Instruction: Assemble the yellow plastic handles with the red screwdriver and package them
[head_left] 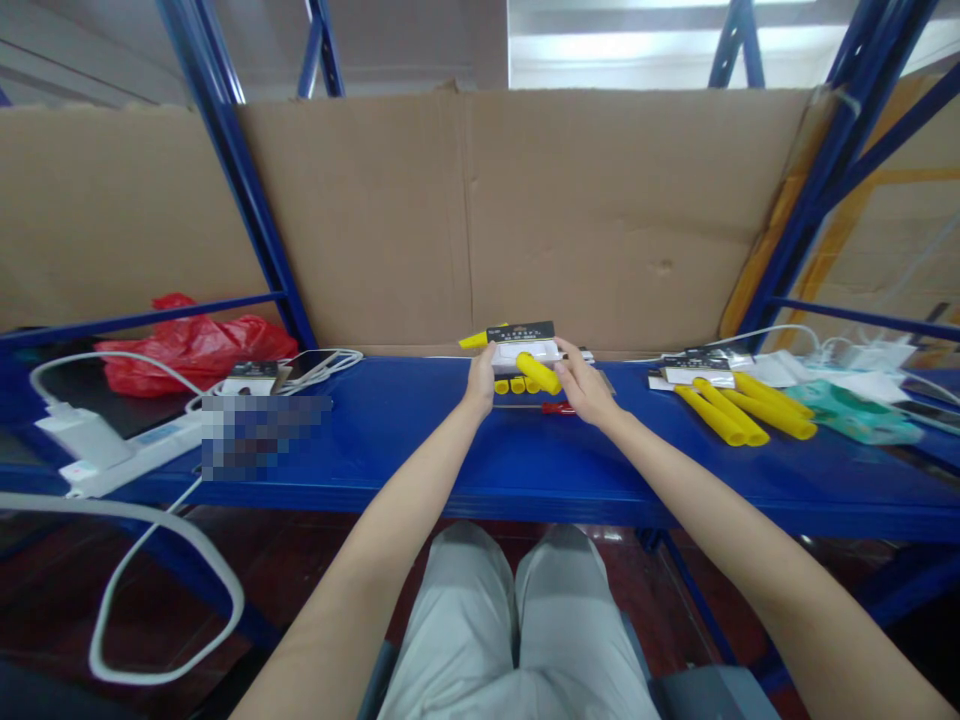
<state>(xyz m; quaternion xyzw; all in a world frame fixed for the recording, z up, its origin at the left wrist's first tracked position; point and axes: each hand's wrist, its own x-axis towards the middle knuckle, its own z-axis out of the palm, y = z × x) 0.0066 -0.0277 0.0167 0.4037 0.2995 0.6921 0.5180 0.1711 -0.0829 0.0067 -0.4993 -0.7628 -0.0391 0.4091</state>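
Note:
My left hand (481,380) is closed on the left edge of a black-and-white card package (520,338). The right edge of that package is in my right hand (588,388), its thumb by the end of a yellow tube (538,374). The tube lies slanted across the package front; whether it is fastened there I cannot tell. Just below, several round yellow tube ends (519,385) show in a row. A thing with a red handle (558,408) lies on the blue shelf under my right hand. Behind the package another yellow piece (480,340) sticks out to the left.
More yellow tubes (724,413) with black-and-white cards lie at the right, beside a green plastic packet (855,412). At the left are a red plastic bag (199,350), a white power strip (142,455) and cables. A cardboard sheet (600,200) stands behind the blue shelf (405,430).

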